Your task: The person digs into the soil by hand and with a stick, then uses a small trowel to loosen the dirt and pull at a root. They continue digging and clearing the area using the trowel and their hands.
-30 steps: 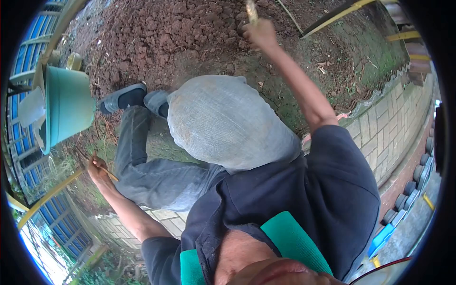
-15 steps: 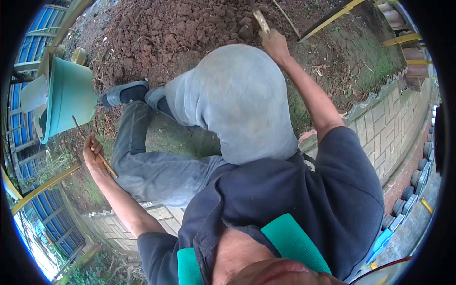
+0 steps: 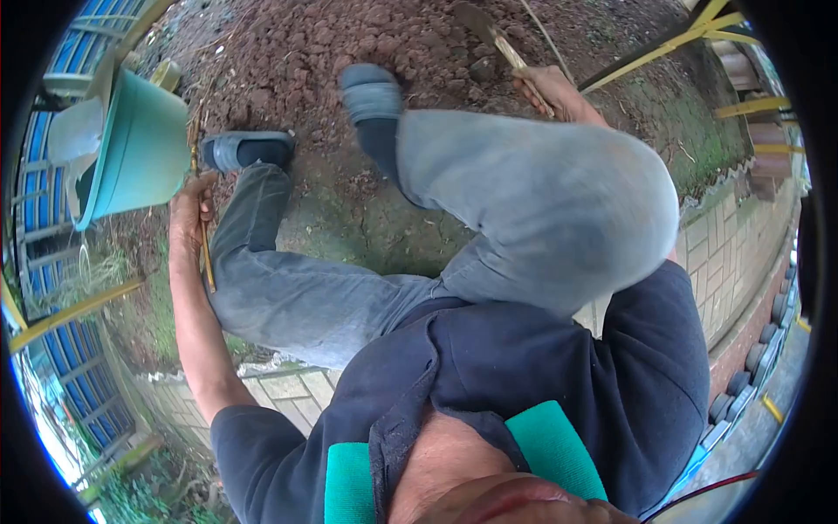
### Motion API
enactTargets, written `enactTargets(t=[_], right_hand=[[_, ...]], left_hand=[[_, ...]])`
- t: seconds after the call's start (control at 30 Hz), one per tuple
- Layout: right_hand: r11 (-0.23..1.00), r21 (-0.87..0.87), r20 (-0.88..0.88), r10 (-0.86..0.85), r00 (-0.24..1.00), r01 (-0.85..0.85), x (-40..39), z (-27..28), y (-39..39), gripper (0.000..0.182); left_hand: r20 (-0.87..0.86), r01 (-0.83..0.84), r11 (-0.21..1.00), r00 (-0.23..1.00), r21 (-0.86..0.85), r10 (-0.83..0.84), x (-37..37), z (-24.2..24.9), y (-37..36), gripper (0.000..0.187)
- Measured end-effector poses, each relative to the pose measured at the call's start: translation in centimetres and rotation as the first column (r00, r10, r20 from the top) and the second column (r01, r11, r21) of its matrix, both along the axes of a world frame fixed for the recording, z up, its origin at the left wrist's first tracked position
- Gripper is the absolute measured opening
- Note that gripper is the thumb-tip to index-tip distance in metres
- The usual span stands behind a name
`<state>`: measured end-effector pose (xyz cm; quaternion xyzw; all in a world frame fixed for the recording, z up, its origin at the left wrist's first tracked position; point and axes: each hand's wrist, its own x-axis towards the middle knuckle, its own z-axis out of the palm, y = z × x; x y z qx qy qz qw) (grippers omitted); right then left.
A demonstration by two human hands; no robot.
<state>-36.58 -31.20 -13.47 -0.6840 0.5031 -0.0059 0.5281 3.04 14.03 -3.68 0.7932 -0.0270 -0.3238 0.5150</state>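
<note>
— What are your hands doing right now?

— My right hand (image 3: 552,87) is clenching the wooden handle of a digging tool (image 3: 491,33), and its blade is pointing into the loose soil (image 3: 288,52) ahead, probably so I can work the clods without shifting my feet. My left hand (image 3: 188,214) is closing around a thin stick (image 3: 202,229), holding it upright beside my left knee.

— And the pot?

— The green pot (image 3: 140,148) is lying tipped on its side just beyond my left hand, near my left shoe (image 3: 249,150), seemingly within easy reach.
</note>
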Motion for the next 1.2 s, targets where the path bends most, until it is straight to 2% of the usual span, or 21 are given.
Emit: enactTargets(t=[0.07,0.13,0.23,0.3,0.37,0.47,0.53,0.57,0.6,0.63,0.67,0.7,0.73,0.77,0.8,0.83,0.9,0.97,1.0,1.1,1.2], right_hand=[[0.984,0.128,0.234,-0.149,0.961,0.121,-0.2,4.7,2.1,0.022],[0.998,-0.033,0.142,-0.057,0.988,0.062,-2.1,8.4,2.8,0.023],[0.968,-0.248,-0.011,0.036,0.999,-0.038,-6.5,10.3,2.1,0.022],[0.948,-0.303,-0.26,0.019,0.966,-0.1,-7.1,14.1,3.5,0.022],[0.753,-0.487,-0.491,0.184,0.852,-0.443,-9.4,11.9,1.7,0.024],[0.798,-0.479,-0.516,0.081,0.853,-0.366,-8.9,12.2,2.8,0.024],[0.848,-0.441,-0.482,0.054,0.875,-0.295,-9.0,12.5,2.8,0.026],[0.867,-0.421,-0.462,0.046,0.885,-0.265,-8.8,12.6,2.6,0.026],[0.834,-0.464,-0.477,0.05,0.878,-0.299,-9.4,11.6,2.3,0.028],[0.79,-0.511,-0.485,0.06,0.873,-0.338,-10.4,9.9,1.8,0.029],[0.845,-0.505,-0.308,0.017,0.951,-0.179,-12.0,8.0,1.6,0.03],[0.889,-0.456,-0.122,-0.029,0.992,-0.03,-14.1,6.1,1.9,0.031],[0.928,-0.358,0.055,-0.09,0.994,0.103,-15.0,4.8,1.5,0.032],[0.946,-0.238,0.223,-0.167,0.96,0.22,-15.8,3.4,1.2,0.034],[0.945,-0.178,0.295,-0.215,0.931,0.274,-16.1,2.9,1.7,0.033],[0.944,-0.161,0.319,-0.226,0.92,0.288,-16.3,2.6,1.3,0.033],[0.939,-0.2,0.267,-0.222,0.938,0.279,-16.9,2.6,1.8,0.033],[0.936,-0.249,0.206,-0.202,0.958,0.251,-17.3,2.8,2.3,0.032],[0.934,-0.278,0.165,-0.186,0.969,0.226,-17.3,3.0,2.8,0.032],[0.926,-0.336,0.081,-0.155,0.985,0.174,-17.0,3.6,3.1,0.031],[0.907,-0.406,0.008,-0.117,0.993,0.111,-16.6,4.4,3.2,0.03]], left_hand=[[-0.002,0.096,0.995,0.995,0.005,-0.096,-0.1,-0.1,-1.7,0.024],[0.001,0.17,0.985,0.985,0.001,-0.17,0.2,0.1,-3.1,0.028],[0.01,0.186,0.982,0.982,-0.021,-0.186,-0.1,0.8,-4.6,0.027],[0.054,0.221,0.975,0.974,0.024,-0.222,-0.2,0.6,-4.3,0.023],[0.109,0.248,0.962,0.959,0.118,-0.261,-0.2,-0.1,-3.9,0.022],[0.231,0.272,0.907,0.906,0.322,-0.354,-0.2,-1.4,-4.4,0.021],[0.329,0.348,0.836,0.8,0.425,-0.501,-1.6,-2.0,-6.8,0.022],[0.385,0.4,0.784,0.707,0.475,-0.593,-2.7,-2.0,-8.4,0.022],[0.421,0.519,0.686,0.545,0.51,-0.725,-2.3,-3.9,-10.0,0.022],[0.412,0.556,0.686,0.549,0.469,-0.727,-3.6,-5.1,-12.0,0.022],[0.501,0.608,0.676,0.467,0.416,-0.729,-5.0,-6.3,-14.2,0.022],[0.62,0.588,0.709,0.401,0.389,-0.674,-6.9,-7.7,-16.2,0.019],[0.616,0.62,0.638,0.297,0.457,-0.73,-6.9,-11.0,-18.5,0.018],[0.608,0.572,0.685,0.365,0.451,-0.705,-9.4,-10.8,-20.7,0.018],[0.622,0.626,0.652,0.321,0.427,-0.715,-10.0,-12.5,-22.9,0.019],[0.575,0.593,0.682,0.404,0.428,-0.712,-10.8,-15.6,-25.9,0.021],[0.579,0.564,0.762,0.521,0.318,-0.627,-13.2,-18.1,-29.7,0.023],[0.469,0.583,0.744,0.584,0.327,-0.663,-13.7,-24.8,-33.8,0.026],[0.431,0.555,0.796,0.673,0.242,-0.601,-15.0,-24.5,-33.7,0.029],[0.4,0.562,0.776,0.666,0.285,-0.629,-15.6,-23.1,-33.3,0.027],[0.502,0.613,0.689,0.486,0.387,-0.715,-14.6,-23.3,-31.7,0.024]])
